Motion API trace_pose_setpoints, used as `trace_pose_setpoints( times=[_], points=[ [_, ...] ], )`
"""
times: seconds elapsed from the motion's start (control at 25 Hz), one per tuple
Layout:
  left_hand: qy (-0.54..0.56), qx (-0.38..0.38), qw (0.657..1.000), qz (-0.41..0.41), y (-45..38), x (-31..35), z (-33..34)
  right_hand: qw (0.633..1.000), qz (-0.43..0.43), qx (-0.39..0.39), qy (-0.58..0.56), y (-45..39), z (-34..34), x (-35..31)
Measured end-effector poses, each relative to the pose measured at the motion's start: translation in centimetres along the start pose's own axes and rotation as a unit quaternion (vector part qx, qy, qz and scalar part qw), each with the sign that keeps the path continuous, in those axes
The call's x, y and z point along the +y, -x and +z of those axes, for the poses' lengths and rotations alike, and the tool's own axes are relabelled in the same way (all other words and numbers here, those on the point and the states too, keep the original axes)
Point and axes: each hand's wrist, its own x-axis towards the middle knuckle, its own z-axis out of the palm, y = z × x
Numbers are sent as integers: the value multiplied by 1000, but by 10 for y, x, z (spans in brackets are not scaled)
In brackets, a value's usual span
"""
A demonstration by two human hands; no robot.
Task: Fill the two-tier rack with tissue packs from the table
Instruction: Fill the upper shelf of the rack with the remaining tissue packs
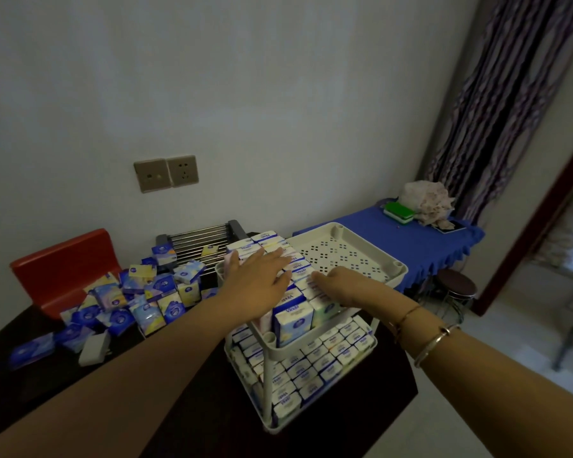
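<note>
A white two-tier rack stands on the dark table. Its lower tier is packed with upright tissue packs. The left half of the upper tier holds rows of packs; the right half shows bare perforated floor. My left hand lies flat, fingers straight, on top of the upper-tier packs. My right hand presses flat against the right side of those packs. A loose heap of blue, yellow and pink tissue packs lies on the table to the left.
A red chair back stands behind the heap, with a metal roll-up rack by the wall. A white charger lies near the table's left front. A blue-covered table and a round stool stand to the right.
</note>
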Motion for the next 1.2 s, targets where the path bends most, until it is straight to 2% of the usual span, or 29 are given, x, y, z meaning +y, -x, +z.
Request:
trace_pose_setpoints(
  times=[0.08,0.2,0.36,0.56,0.76,0.92,1.2],
  points=[
    [78,52,996,-1,2,-1,-5,997,-21,63,27,6,-5,-2],
    [162,116,980,-3,13,-18,-18,986,-78,144,9,20,-12,-24],
    [215,168,961,-38,43,-66,-37,969,-179,172,-13,43,-1,-89],
    [210,194,951,-117,116,-163,-41,960,-259,110,-8,43,75,-189],
    [182,229,931,-217,192,-247,-37,955,-293,37,25,14,163,-255],
    [168,186,910,-330,227,-310,-14,960,-273,-20,66,-29,223,-275],
    [153,137,887,-415,217,-391,34,944,-292,-63,138,-138,300,-285]
  ],
)
